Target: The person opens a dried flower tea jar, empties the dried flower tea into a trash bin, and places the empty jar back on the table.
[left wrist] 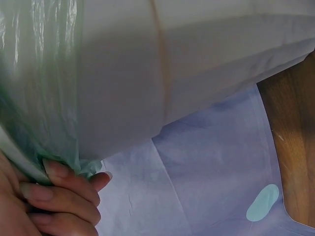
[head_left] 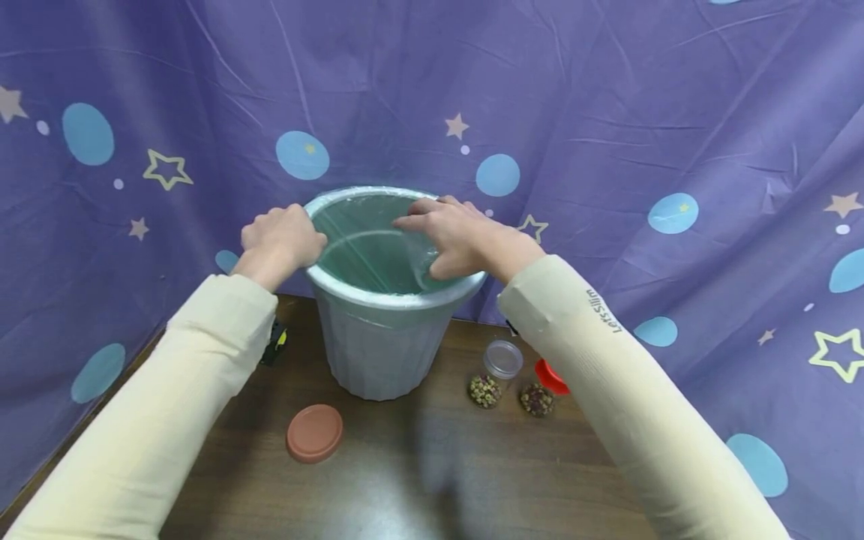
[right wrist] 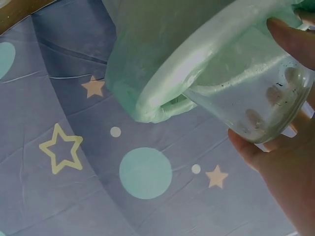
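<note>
A pale grey waste bin [head_left: 381,360] stands upright, lined with a thin green plastic bag [left wrist: 42,83] folded over its rim. On the rim's left side my left hand [head_left: 280,238] grips the edge, its fingers curled on the gathered bag in the left wrist view. Over the right side of the opening, my right hand [head_left: 459,234] holds a clear jar [right wrist: 246,98] around its base. The jar lies tilted, its mouth toward the inside of the bin, and small dark specks show near its base. Most of the jar is hidden by the hand in the head view.
On the wooden table [head_left: 513,480] a terracotta-coloured round lid [head_left: 314,433] lies in front of the bin. Right of it are a clear lid [head_left: 502,358], yellow-green dried bits [head_left: 484,391], darker dried bits [head_left: 537,400] and a red round piece [head_left: 552,378]. A purple patterned cloth [head_left: 607,97] hangs behind.
</note>
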Demonstrator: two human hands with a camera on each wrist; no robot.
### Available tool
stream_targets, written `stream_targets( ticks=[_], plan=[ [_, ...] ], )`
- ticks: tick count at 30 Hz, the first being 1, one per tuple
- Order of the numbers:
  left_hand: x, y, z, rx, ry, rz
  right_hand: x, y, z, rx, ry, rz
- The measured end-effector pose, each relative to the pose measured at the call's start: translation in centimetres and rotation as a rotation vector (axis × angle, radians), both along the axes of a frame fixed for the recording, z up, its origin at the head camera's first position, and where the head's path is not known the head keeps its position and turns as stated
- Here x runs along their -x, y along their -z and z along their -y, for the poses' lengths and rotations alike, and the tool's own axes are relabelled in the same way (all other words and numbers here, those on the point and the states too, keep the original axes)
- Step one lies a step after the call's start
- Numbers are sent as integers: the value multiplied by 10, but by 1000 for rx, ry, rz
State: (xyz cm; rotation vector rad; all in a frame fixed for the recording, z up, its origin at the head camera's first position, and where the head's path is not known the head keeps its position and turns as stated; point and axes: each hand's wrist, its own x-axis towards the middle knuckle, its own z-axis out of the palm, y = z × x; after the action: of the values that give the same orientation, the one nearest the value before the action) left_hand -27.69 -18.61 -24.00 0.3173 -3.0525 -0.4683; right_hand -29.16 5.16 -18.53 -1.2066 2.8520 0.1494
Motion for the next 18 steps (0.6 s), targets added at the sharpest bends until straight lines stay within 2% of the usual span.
stream_targets(
  ticks=[13,18],
  plan=[
    [2,1,0,-1,5,-3,2,-11,-41,293,50,25],
    [2,0,1,-1,12,6,0,-11,-59,397,98,63]
  ],
)
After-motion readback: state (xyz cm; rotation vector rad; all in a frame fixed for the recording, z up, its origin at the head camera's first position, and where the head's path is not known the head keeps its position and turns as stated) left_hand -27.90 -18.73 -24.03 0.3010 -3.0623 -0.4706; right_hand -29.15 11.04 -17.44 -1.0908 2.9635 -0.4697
